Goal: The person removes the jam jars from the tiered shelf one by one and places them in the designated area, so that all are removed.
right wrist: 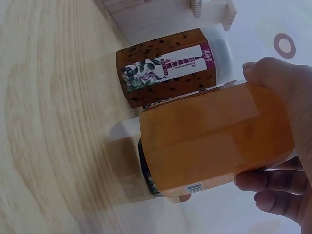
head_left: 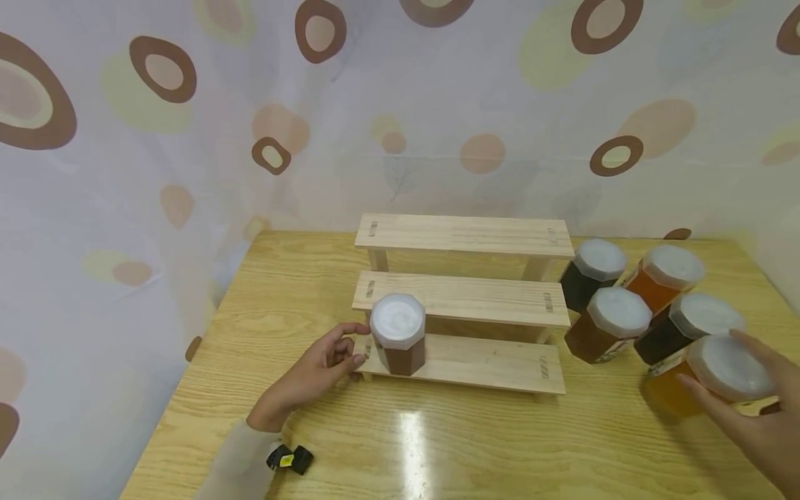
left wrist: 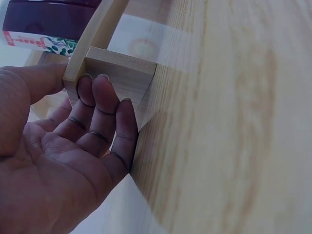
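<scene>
My left hand is at the left end of the lowest step of a three-tier wooden shelf. Thumb and curled fingers pinch that board's end in the left wrist view. Just beside these fingers, a white-lidded jar with dark red-brown contents stands upright on the same step. At the right, my right hand grips an orange-yellow jar by its lid end, tilted above the table. Close behind it are a dark jar and a brown jar with black specks.
A dark green-black jar and an orange-red jar stand farther back, right of the shelf. The wood-grain table meets a patterned cloth behind and at the left.
</scene>
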{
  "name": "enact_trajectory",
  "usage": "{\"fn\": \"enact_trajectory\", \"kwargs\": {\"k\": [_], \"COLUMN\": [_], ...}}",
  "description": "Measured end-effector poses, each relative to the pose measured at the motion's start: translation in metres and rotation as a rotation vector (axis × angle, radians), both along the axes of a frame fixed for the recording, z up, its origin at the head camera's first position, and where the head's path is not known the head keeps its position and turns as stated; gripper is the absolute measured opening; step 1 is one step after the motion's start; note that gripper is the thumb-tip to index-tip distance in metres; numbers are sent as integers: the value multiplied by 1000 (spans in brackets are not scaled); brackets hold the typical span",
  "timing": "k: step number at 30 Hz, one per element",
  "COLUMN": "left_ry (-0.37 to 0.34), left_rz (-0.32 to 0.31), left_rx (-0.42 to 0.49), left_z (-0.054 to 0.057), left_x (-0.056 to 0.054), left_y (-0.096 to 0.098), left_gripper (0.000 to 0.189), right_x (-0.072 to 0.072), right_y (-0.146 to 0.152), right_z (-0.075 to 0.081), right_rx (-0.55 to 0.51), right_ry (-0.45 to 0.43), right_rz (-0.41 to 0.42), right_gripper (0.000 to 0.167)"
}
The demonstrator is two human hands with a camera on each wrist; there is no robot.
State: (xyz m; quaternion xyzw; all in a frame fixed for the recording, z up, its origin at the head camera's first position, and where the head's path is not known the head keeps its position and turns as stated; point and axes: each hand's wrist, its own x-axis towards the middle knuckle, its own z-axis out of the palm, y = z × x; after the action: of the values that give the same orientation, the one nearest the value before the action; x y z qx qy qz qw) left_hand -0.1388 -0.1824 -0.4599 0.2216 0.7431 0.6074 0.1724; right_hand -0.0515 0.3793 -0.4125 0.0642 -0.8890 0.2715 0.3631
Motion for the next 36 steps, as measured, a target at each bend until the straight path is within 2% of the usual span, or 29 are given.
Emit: {"fn": "enact_trajectory", "kwargs": {"k": [3, 12, 26, 36], "left_ry": [-4, -3, 22, 13], "left_rz": [-2, -5, -14, -18], "left_rx": [2, -4, -5, 12], "left_z": [0, 1, 0, -1], "left_x": [0, 0, 0, 0], "left_y": [0, 1, -2, -1], "left_gripper": [44, 44, 43, 43], "right_x": [0, 1, 1, 4], "right_y": [0, 1, 0, 0], "right_z": [-3, -15, -16, -17], "right_rx": [-39, -78, -47, -27], "right_ry": [-42, -77, -60, -99], "right_rz": [23, 2, 66, 23], "right_gripper": [78, 90, 92, 88]}}
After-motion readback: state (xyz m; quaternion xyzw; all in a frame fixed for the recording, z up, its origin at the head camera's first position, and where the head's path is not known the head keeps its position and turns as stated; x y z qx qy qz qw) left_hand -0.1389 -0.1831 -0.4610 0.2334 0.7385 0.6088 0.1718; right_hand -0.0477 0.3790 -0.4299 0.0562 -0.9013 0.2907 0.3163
